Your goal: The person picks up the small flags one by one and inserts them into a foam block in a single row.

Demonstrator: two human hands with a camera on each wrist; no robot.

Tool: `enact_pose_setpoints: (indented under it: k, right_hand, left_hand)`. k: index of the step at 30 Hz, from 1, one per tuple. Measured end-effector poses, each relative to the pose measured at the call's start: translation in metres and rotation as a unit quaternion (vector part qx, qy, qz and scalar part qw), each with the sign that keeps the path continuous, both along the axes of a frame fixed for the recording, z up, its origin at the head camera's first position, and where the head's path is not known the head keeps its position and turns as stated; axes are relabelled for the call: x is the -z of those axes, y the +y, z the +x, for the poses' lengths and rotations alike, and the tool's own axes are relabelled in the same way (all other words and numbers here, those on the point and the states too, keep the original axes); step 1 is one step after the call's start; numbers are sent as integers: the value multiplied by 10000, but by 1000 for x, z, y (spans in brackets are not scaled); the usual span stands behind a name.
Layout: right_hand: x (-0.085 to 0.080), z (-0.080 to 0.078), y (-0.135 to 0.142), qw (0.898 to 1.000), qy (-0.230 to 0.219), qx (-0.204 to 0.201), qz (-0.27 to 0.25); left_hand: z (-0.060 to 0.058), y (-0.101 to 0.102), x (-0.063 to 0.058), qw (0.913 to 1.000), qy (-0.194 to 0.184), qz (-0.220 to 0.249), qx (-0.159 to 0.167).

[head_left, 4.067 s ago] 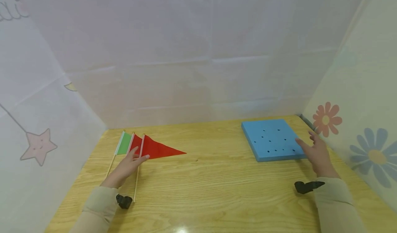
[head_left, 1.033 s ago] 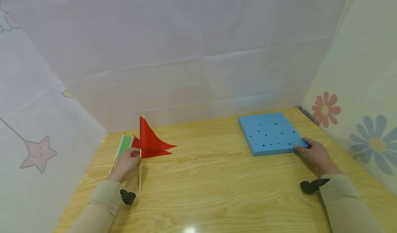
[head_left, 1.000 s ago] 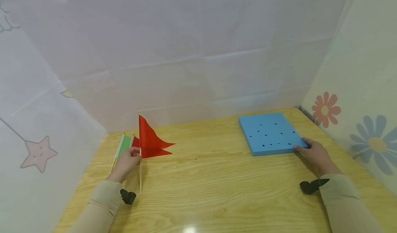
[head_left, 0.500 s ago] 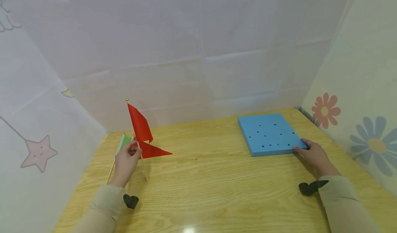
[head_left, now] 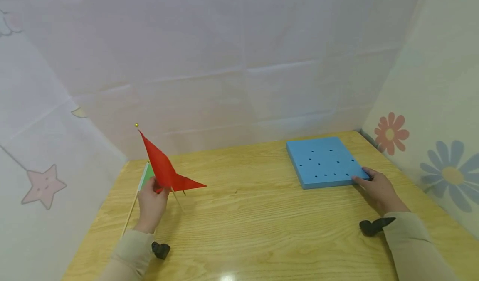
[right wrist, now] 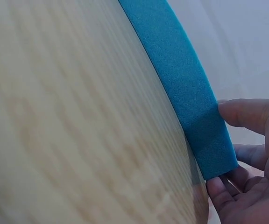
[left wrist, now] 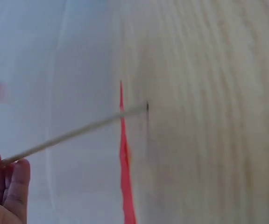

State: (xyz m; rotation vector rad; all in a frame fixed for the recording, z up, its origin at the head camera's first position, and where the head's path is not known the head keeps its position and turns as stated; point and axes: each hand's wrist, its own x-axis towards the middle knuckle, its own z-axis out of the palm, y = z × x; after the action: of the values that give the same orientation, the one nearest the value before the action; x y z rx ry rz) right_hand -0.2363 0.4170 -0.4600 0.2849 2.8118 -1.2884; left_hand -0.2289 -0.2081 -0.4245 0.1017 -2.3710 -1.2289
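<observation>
My left hand [head_left: 152, 204] pinches the thin stick of a red pennant flag [head_left: 157, 160], which leans to the left with its gold tip up. In the left wrist view the stick [left wrist: 74, 134] runs from the fingertips toward the table. Behind the raised flag, a second red pennant [head_left: 188, 184] lies on the table, partly covered. A green flag [head_left: 147, 176] lies left of the hand, partly hidden. At the right, my right hand [head_left: 379, 191] grips the near right corner of a blue foam board [head_left: 325, 160] with several holes, thumb on the upper edge, fingers around the corner.
The wooden table [head_left: 239, 227] spans the space between both hands. A pale sheet wall [head_left: 224, 85] stands at its back, with printed side walls left and right. A black wrist camera [head_left: 161, 250] sits on the left sleeve.
My left hand has taken hold of the front red flag, raised it and tilted its top leftward. My right hand has moved from above the board's edge to gripping its corner.
</observation>
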Motion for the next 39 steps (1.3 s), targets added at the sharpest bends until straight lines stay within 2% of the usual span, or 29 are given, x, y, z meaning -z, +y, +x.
enact_pose_setpoints:
  k: [4,9,11,17,21,24,28,34,39]
  right_hand:
    - [1,0,0,10000,23,-26,-55]
    - [0,0,0,10000,8,-31,-7]
    - [0,0,0,10000,-2,-27,8]
    - [1,0,1,10000,26,37,-67]
    - [3,-1,1,9998,52,104,-157]
    - [3,-2,-1,9998,20,79,-191]
    - [1,-1,-7,10000,-21,-91,25]
    - [-2,-4,-17,9988,-86,-424,227]
    - [-3,-7,-31,9972,-85,-694,255]
  left_hand:
    - [1,2,5,9999,111,68,9]
    - [2,7,1,9978,410,518,-71]
    - [1,9,1,9973,418,603,-83]
    - [-5,6,3,9984,378,421,60]
    - [-8,2,9,9994,247,89,218]
    - [-6,0,14,9996,205,-114,129]
    - [-3,-2,14,9997,247,-45,-23]
    - [-2,-2,9,9989,-162,450,24]
    - [-3,-1,5,9923,-559,1077,245]
